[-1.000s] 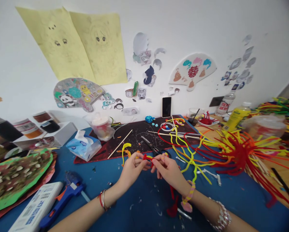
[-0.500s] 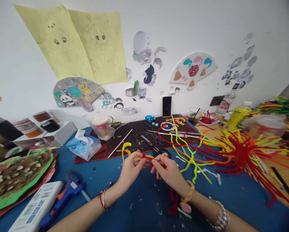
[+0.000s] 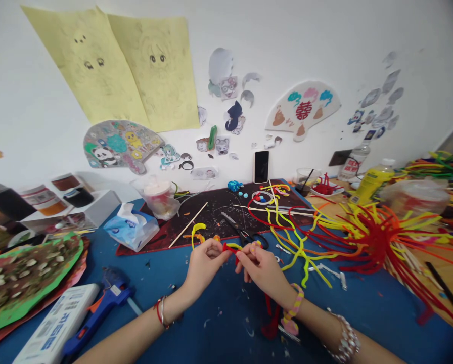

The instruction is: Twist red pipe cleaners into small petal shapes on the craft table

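Observation:
Between my hands stretches a red pipe cleaner (image 3: 232,247), with a bit of yellow alongside it. My left hand (image 3: 207,263) pinches its left end between thumb and fingers. On the other side, my right hand (image 3: 260,267) has its fingers closed around the right part, and a red length hangs below that hand. Just behind lie black-handled scissors (image 3: 245,235), apart from my fingers. A bent yellow pipe cleaner (image 3: 196,230) is near my left fingertips. The exact twist of the held pieces is hidden by my fingers.
Many red, yellow and orange pipe cleaners (image 3: 378,242) spread at the right. A blue glue gun (image 3: 108,298) and a white box (image 3: 55,323) lie at the left front. Tissues (image 3: 131,230) and a bagged cup (image 3: 159,197) stand behind; a phone (image 3: 261,167) leans on the wall.
My left hand has shifted slightly, and a little more yellow shows beside the red between my hands. Both hands keep their hold; the surroundings look the same.

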A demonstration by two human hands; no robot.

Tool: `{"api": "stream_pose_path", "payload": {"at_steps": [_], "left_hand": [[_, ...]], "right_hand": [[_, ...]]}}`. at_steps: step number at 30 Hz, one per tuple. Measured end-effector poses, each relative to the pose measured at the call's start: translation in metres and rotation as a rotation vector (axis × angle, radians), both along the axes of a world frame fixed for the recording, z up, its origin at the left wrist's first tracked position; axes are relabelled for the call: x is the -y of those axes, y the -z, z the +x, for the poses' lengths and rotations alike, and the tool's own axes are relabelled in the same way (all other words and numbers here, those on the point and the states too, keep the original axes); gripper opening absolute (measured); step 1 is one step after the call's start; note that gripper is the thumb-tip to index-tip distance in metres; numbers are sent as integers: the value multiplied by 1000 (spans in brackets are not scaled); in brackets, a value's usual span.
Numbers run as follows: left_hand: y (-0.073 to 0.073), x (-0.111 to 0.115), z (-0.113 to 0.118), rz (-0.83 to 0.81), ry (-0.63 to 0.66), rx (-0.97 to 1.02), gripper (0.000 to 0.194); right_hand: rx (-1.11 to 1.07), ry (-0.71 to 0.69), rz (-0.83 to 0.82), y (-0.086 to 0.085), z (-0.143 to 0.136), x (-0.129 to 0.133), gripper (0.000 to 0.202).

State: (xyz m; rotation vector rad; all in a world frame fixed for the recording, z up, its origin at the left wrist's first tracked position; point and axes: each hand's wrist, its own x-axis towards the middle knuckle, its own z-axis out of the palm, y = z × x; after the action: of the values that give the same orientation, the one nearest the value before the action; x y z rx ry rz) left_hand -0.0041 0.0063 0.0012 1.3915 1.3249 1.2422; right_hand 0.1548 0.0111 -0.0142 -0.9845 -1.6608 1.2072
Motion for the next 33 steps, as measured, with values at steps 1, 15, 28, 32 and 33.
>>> {"api": "stream_pose_path", "payload": {"at_steps": [1,15,28,32,33], "left_hand": [[1,0,0,-4,1,2,17],[8,-8,-4,9,-5,42,14],[12,-7,1,-20,179,150,24],[14,-5,2,6,158,169,23],[14,-5,2,14,142,174,23]], "right_hand": [[-1,-4,-1,-1,0,0,24],[26,4,16,-2,0,1,23],[70,15,39,1,-1,0,22],[73,48,47,2,-1,-1,22],[73,58,48,2,0,-1,23]]}}
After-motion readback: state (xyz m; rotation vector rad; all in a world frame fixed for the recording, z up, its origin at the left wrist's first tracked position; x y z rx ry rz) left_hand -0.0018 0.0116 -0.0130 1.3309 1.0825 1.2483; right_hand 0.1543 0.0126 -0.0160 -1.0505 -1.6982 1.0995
